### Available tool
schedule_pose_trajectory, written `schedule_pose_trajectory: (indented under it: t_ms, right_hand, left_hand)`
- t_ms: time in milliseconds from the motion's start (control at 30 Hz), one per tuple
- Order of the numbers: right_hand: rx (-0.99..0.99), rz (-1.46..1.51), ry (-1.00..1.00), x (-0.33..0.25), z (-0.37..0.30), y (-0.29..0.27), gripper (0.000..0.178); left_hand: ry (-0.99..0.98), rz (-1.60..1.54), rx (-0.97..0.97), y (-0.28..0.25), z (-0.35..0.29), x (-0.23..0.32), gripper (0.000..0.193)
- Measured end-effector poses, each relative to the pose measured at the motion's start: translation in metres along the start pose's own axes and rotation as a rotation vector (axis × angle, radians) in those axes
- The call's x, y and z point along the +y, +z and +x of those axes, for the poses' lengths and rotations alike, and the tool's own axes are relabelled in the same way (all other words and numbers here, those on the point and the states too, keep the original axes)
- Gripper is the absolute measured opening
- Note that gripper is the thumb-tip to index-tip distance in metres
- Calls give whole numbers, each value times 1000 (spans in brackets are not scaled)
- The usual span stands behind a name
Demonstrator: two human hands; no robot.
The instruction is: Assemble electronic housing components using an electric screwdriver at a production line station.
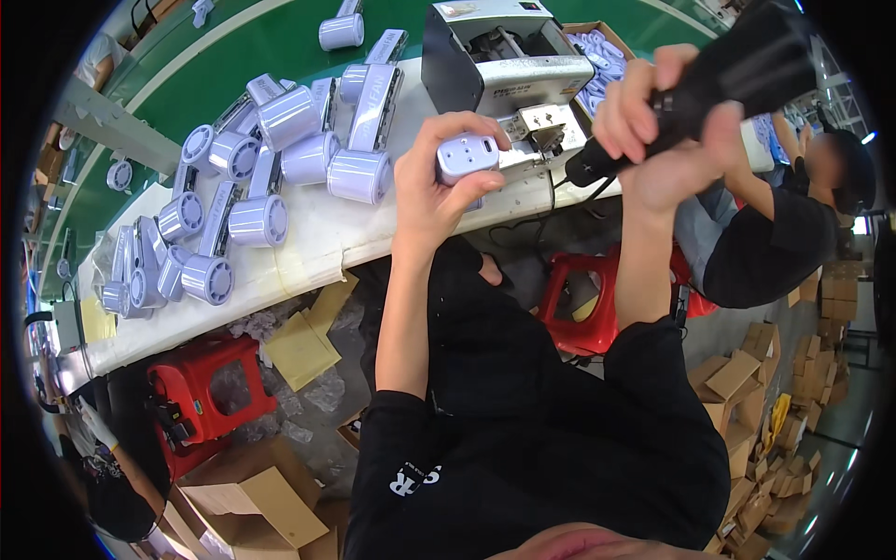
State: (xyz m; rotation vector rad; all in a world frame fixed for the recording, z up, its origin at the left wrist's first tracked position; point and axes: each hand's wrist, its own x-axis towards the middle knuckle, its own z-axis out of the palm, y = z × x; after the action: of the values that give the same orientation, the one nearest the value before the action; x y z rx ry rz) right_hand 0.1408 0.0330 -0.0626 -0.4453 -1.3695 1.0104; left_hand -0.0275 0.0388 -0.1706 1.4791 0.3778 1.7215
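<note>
Had a glossy, rounded pale-lavender plastic piece (469, 159) pinched in the left hand (426, 177) over the white bench (313, 247), with sides partly finger-covered. Gripped a black tapered handheld tool (742, 70) in the right hand (667, 149); couldn't make out its blurry top end tbh.

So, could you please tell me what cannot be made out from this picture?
Head view: most of the lavender device beyond its end face, hidden by that face and the left hand.
Head view: fine detail on the black tool in the right hand, dark and blurred.
Head view: part of the carton, behind the machine and the right hand.
Head view: the lower-left co-worker, cut off by the dark lens rim.
</note>
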Motion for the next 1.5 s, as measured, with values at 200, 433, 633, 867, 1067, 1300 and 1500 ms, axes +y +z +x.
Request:
schedule_pose_trajectory:
  t_ms: [200,433,633,867,1067,1300,1500]
  right_hand:
    - [-233,222,-94,-37,34,35,60]
    - [-243,397,-81,-42,49,77,63]
    - [-236,523,-49,-39,55,100,67]
    - [-558,248,-220,-31,66,79,69]
    - [-50,284,68,-36,50,117,68]
    - [-11,498,125,-33,44,105,66]
    - [-40,453,138,-26,41,98,64]
  left_hand:
    - [29,-20,-21,1,3,-2,46]
    - [25,2,-18,0,1,-1,42]
    - [-47,49,-19,-4,2,2,39]
    - [-17,23,-37,-1,5,5,37]
    - [-46,30,-33,-4,0,0,38]
    - [-57,22,-24,-3,-1,0,40]
    - [-75,29,-52,-3,-4,3,41]
